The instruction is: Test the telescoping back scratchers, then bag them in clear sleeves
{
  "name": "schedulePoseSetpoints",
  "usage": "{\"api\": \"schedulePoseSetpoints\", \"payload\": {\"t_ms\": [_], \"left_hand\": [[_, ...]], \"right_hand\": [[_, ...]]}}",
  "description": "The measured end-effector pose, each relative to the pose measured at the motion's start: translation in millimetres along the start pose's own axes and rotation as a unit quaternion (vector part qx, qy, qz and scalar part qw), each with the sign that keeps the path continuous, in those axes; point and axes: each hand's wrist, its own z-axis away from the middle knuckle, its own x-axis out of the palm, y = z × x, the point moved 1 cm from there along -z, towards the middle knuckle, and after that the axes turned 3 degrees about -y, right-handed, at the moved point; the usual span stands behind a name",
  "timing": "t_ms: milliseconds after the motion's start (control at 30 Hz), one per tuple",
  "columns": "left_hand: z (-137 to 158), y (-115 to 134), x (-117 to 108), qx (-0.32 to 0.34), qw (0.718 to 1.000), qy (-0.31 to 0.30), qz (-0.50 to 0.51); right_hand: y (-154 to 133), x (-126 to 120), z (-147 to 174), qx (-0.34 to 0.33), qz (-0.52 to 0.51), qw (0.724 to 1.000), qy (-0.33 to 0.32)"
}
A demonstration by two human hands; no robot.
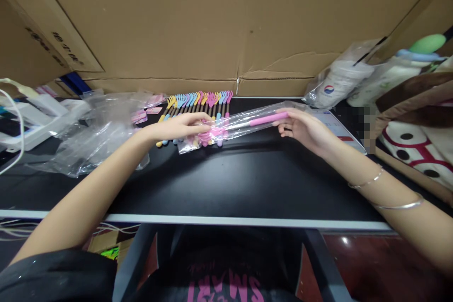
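Between my hands, above the black table, is a pink back scratcher (269, 118) inside a long clear plastic bag (296, 104). My left hand (184, 125) is closed on the claw end, fingers pinching it through the film. At the handle end, my right hand (300, 127) grips the bag and the tip of the pink handle, its lower fingers curled. Just behind lies a row of back scratchers (198, 104) in yellow, blue, purple and pink, claws toward the wall. The bag and my left hand cover part of that row.
Left are a heap of clear plastic bags (95, 127), pink cards (139, 115) and a white device (35, 118) with a cable. A bagged cup (339, 80), a green-topped bottle (392, 75), a printed sheet (332, 125) and a patterned cloth (414, 146) are right. Cardboard (198, 23) stands behind.
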Motion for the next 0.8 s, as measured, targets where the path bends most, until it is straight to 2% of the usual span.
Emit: {"api": "schedulePoseSetpoints", "payload": {"t_ms": [133, 333, 433, 667, 800], "left_hand": [[-2, -4, -2, -0.007, 0.999, 0.051, -0.004], [-5, -11, -5, 0.025, 0.993, 0.11, -0.039], [-6, -13, -5, 0.029, 0.992, 0.117, -0.043], [-6, -14, 3, -0.002, 0.995, 0.099, -0.021], [-7, -14, -1, 0.023, 0.991, 0.122, -0.042]], "right_hand": [[-1, 1, 1, 0.026, 0.013, 1.0, 0.003], [-3, 4, 3, 0.004, 0.003, 1.0, -0.023], [-2, 6, 3, 0.007, 0.001, 1.0, -0.021], [4, 11, 3, -0.001, 0.009, 0.999, 0.043], [6, 9, 3, 0.004, 0.015, 0.999, 0.045]]}}
